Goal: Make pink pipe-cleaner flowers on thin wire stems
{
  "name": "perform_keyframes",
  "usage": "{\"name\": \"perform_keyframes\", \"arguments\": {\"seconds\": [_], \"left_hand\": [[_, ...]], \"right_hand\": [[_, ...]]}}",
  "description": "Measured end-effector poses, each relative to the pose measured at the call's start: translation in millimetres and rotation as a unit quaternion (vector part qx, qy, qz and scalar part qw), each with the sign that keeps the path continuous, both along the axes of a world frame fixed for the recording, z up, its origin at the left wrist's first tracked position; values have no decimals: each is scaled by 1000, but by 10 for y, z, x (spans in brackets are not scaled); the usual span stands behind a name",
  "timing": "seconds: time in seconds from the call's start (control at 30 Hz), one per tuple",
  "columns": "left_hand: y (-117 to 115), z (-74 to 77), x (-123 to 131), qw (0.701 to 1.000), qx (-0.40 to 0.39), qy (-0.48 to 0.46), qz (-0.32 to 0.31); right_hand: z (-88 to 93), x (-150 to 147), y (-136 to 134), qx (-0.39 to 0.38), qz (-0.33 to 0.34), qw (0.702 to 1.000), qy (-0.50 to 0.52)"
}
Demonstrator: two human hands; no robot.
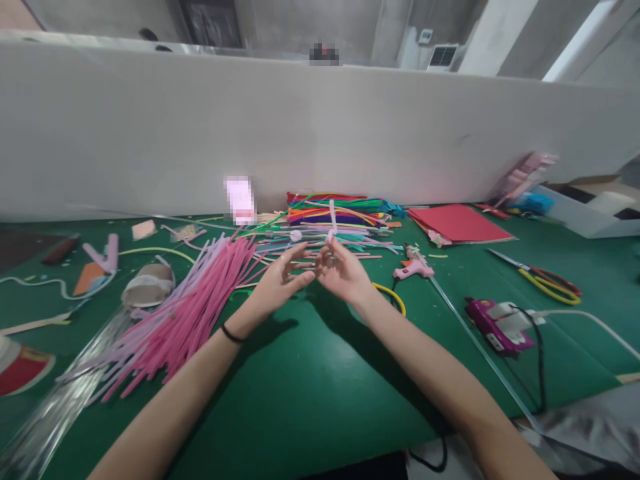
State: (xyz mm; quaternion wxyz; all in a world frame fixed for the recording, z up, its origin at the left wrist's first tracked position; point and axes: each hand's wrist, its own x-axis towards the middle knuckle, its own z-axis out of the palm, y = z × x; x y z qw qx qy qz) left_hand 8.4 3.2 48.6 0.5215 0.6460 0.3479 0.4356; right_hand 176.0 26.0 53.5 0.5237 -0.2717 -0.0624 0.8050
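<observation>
In the head view my left hand [280, 279] hovers over the table's middle, fingers curved and apart from the thumb, with nothing visible between them. Close beside it, my right hand [345, 272] has thumb and fingers closed at the lower end of a pale pink pipe cleaner [333, 217], whose free part points upward. The exact grip is partly hidden by the fingers. A small pale fluffy ball [296, 236] shows just beyond my left fingertips. Left of my left hand lies a large bundle of pink pipe cleaners [200, 307].
Multicoloured pipe cleaners [340, 208] lie at the back by the white partition [320, 127]. To the right are a pink glue gun [414, 268], red sheets [460, 224], scissors [543, 280] and a purple power strip [500, 327] with cables. A tape roll [149, 287] sits left.
</observation>
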Motion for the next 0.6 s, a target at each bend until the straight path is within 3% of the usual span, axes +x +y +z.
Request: {"name": "perform_keyframes", "arguments": {"seconds": [0.07, 0.17, 0.27, 0.37, 0.5, 0.6], "left_hand": [[-21, -61, 51, 1000, 18, -1, 22], [-61, -90, 17, 998, 35, -3, -46], [-86, -59, -64, 993, -1, -11, -120], [-118, -60, -91, 998, -20, -30, -44], [-252, -174, -81, 991, -35, 71, 108], [-373, -265, -126, 985, -57, 96, 134]], "right_hand": [[-90, -150, -85, -31, -14, 999, 6], [-178, -270, -179, -54, -23, 998, 4], [-182, -288, -251, -66, -33, 997, -15], [-173, -330, -399, -69, -37, 997, -27], [-290, -466, -740, -101, -9, 995, -19], [-431, -525, -942, -71, 26, 995, -62]]}}
